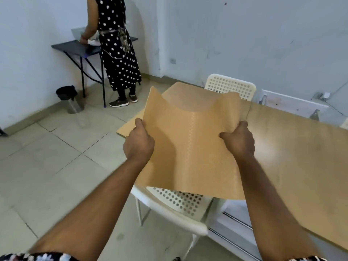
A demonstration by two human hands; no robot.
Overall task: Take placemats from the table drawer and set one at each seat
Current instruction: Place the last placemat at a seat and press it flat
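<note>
Head view: both hands hold one flexible tan placemat with a fine woven texture [192, 147] in the air above the near left corner of the light wooden table [301, 147]. The left hand [138, 142] is clamped on the mat's left edge; the right hand [239, 139] is clamped on the right edge, thumb on top. The mat sags in the middle and its far corners stand up. A second tan mat [180, 93] appears to lie flat at the far left corner, in front of the far white perforated plastic chair [230, 85]. A near white perforated plastic chair [177, 202] stands directly beneath the held mat, at the table's near edge.

Procedure, as judged from this position: lower the mat onto the table in front of the near chair. Align its near edge parallel to the table edge. Spread the hands outward to remove the sag before letting go. Keep it clear of the far mat. A person in a dotted dress [116, 44] stands at a dark side table [75, 47], well apart.
</note>
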